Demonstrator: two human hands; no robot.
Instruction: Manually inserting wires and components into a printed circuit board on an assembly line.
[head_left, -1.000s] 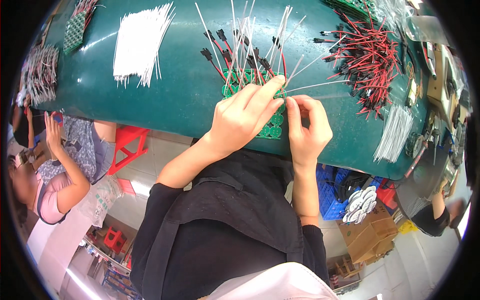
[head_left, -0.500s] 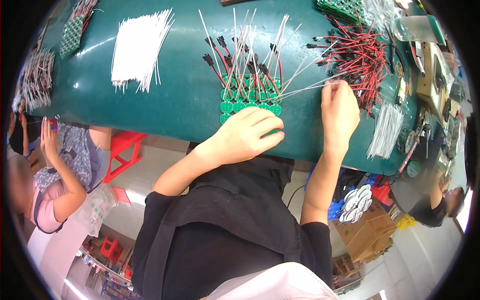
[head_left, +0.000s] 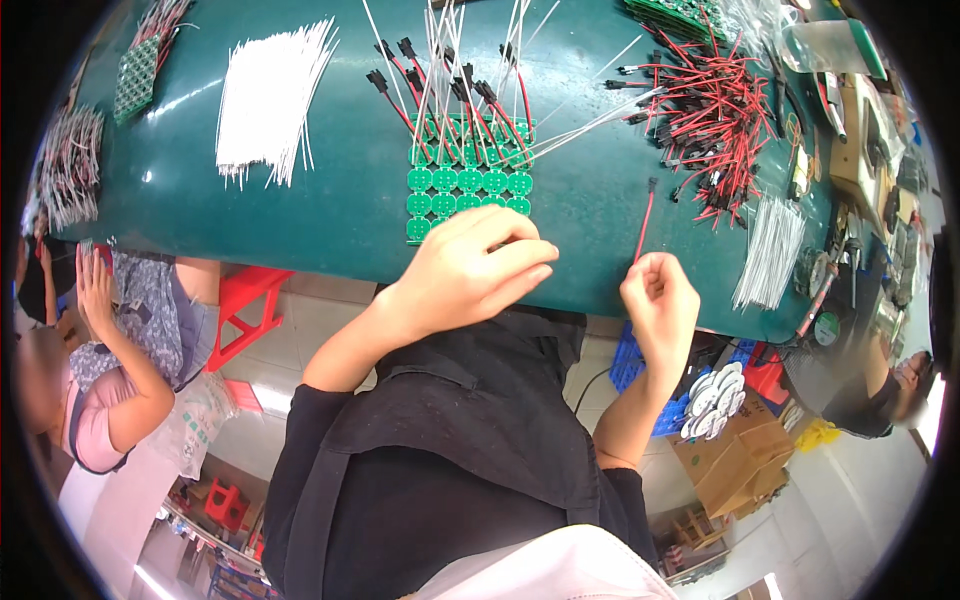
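A panel of round green circuit boards (head_left: 445, 180) lies on the table, with red-black wires ending in black connectors (head_left: 488, 92) and thin white wires rising from its far rows. My left hand (head_left: 475, 262) is bent over the panel's near edge and appears to grip it; the finger contact underneath is hidden. To the right, near the table's front edge, my right hand (head_left: 660, 300) is closed on one red-black connector wire (head_left: 645, 222), its black plug pointing away from me. A tangled heap of similar connector wires (head_left: 715, 130) lies beyond that hand.
A white wire bundle (head_left: 270, 105) lies at the left and a grey-white bundle (head_left: 770, 252) at the right. More green boards (head_left: 137, 78) and wired pieces (head_left: 68, 165) are at far left. Another person (head_left: 120, 340) sits left; a red stool (head_left: 245, 305) stands below the table.
My right hand has come back from the heap toward the table's front edge, with one connector wire now in it. The panel has shifted left along with my left hand.
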